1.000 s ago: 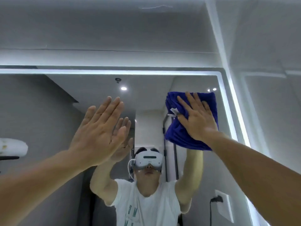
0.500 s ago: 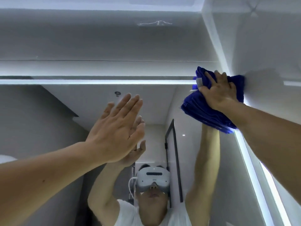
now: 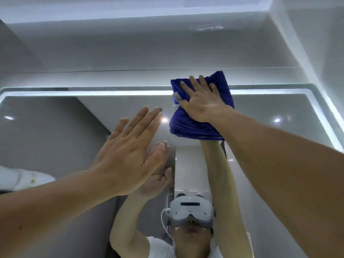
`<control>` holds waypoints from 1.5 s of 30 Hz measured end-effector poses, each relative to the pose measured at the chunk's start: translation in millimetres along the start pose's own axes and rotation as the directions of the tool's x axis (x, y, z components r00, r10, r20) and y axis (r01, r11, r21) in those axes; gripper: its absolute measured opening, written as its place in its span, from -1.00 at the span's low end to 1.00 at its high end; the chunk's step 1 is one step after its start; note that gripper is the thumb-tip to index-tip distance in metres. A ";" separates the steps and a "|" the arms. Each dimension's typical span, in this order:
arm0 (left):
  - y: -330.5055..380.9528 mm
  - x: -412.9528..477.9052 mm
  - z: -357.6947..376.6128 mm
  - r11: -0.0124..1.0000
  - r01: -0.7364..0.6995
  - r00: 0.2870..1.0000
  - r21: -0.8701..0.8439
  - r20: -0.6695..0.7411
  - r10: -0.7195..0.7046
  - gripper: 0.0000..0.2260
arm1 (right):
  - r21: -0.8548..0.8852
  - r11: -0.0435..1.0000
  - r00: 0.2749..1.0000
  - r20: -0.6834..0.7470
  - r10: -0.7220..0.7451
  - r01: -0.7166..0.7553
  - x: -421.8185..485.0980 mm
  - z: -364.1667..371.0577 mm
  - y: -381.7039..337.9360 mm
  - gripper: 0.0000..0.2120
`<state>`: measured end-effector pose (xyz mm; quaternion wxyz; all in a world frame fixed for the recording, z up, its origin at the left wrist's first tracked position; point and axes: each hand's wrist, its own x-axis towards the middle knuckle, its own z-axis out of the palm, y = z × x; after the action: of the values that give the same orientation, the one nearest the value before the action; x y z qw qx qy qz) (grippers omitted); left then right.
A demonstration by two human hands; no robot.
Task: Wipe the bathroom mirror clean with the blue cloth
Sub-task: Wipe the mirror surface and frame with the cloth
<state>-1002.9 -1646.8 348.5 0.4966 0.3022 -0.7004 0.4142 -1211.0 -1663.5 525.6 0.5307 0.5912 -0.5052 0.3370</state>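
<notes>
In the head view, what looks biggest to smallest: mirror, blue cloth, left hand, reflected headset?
1. mirror
2 and 3. left hand and blue cloth look about alike, so I won't rank them.
4. reflected headset

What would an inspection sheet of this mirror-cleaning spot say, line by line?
Surface: bathroom mirror, with the light strip lit along its top and right edges.
Job's things: blue cloth, folded, lying over the mirror's top edge.
Clutter: nothing seen.
Hands: right hand presses the cloth with spread fingers; left hand is open with straight fingers, close to the glass, contact unclear.
Cables: white headset cable, seen in the reflection only.
Surroundings: grey wall above the mirror; ceiling spotlights reflected.
</notes>
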 end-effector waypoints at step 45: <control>-19.5 -223.6 7.8 0.957 0.285 0.949 -0.064 0.162 -0.271 -0.38 | -0.073 0.885 0.887 0.066 -0.456 0.460 -360.3 80.5 -157.4 -0.42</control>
<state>-917.6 -1660.3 141.2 0.5079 0.4067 -0.7037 0.2853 -1166.3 -1666.7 126.8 0.6085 0.6779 -0.3778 0.1657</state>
